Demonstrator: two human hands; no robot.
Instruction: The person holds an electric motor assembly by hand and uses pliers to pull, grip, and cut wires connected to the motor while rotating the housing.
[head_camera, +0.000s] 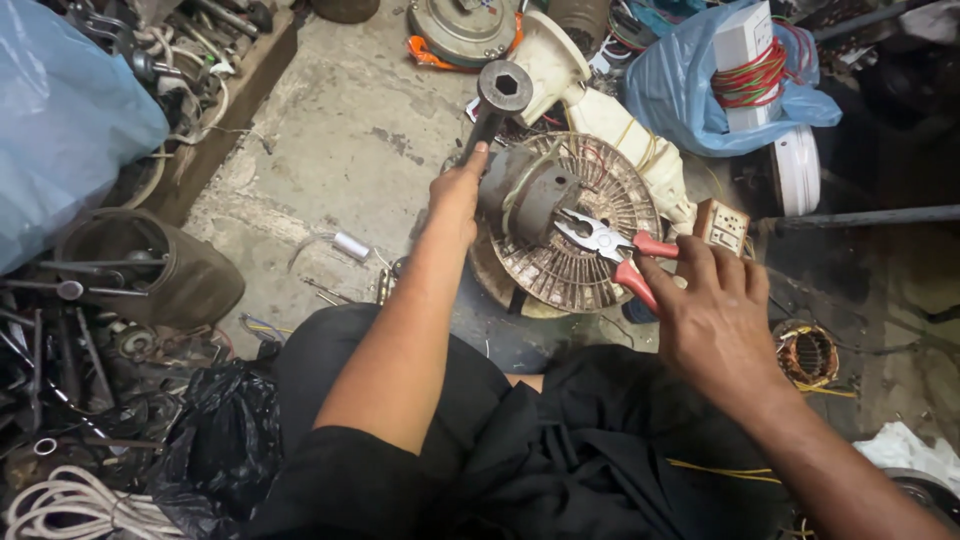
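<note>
1. Blue plastic bag, far left.
2. Black bag, near left.
3. White cable coil, near left.
4. Wire spool in blue bag, far right.
5. Copper stator, right.

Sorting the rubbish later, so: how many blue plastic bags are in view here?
2. One blue plastic bag fills the upper left corner; the other blue bag lies at upper right, holding a white block wound with red wire. The clutter may hide more.

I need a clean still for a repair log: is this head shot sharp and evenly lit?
Head view: sharp on the pliers and right hand; light falls on the concrete floor, while the left and right edges sink into dark shadow; no strong glare; slight wide-angle bending at the edges.
</note>
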